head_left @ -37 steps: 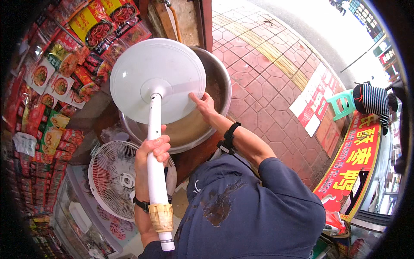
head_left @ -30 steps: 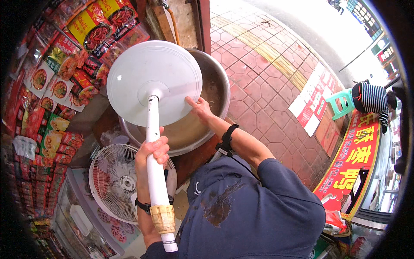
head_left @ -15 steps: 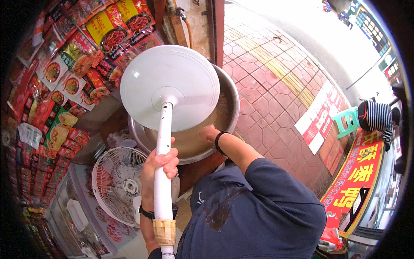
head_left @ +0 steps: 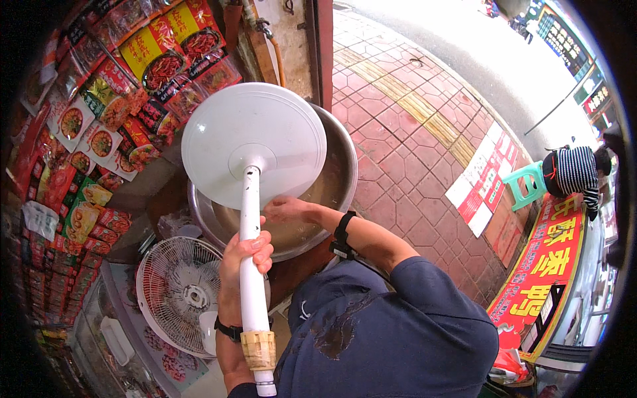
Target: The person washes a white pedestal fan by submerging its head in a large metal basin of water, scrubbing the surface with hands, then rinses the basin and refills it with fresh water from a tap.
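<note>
Upright in front of me is a white fan stand (head_left: 252,292) with a broad round base (head_left: 222,136) at its far end, tilted over a large metal basin (head_left: 352,162). Around the pole, my left hand (head_left: 237,260) is wrapped in a firm grip. My right hand (head_left: 285,209) is over the basin beside the base's lower edge, its fingers curled; what they hold, if anything, is hidden. Cloudy brownish water (head_left: 330,199) lies in the basin. Tan tape (head_left: 257,350) wraps the pole's near end.
A white wire fan guard (head_left: 174,295) leans at the left below the basin. Packaged foods (head_left: 99,142) hang along the left side. At right are red paving (head_left: 405,179), a green stool (head_left: 524,186), a person in stripes (head_left: 576,171) and a red banner (head_left: 541,278).
My right hand has moved left, from the basin's middle to the edge of the fan base. My left hand keeps its grip on the pole. The whole view has shifted slightly.
</note>
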